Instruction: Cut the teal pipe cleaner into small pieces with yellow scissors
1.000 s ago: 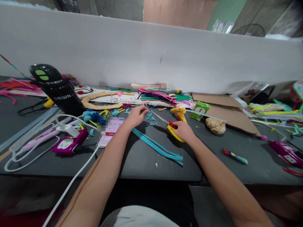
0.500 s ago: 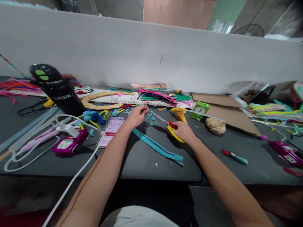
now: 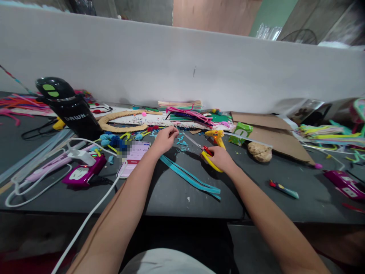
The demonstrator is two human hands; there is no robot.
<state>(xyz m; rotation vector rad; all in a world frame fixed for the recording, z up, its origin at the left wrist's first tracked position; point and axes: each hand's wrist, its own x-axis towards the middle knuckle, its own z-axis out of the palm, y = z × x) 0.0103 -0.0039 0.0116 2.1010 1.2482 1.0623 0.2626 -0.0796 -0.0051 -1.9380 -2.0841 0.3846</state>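
Observation:
My right hand (image 3: 221, 158) is closed around the yellow handles of a pair of scissors (image 3: 203, 152), whose blades point up-left toward my left hand. My left hand (image 3: 165, 138) is pinched shut, fingertips together near the blade tips; what it holds is too small to make out. Long teal strips (image 3: 189, 177) run across the dark table (image 3: 176, 194) from under my left hand toward the lower right. Small teal cut pieces (image 3: 181, 142) lie scattered between my hands.
A phone (image 3: 134, 156) lies left of my left hand. Further left are a black bottle (image 3: 71, 108), a purple glue gun (image 3: 82, 173) and white cable (image 3: 85, 219). A yellow glue gun (image 3: 216, 136), green box (image 3: 242, 133), cardboard (image 3: 273, 133) and pipe cleaners (image 3: 327, 133) sit right. A white partition (image 3: 182, 72) stands behind.

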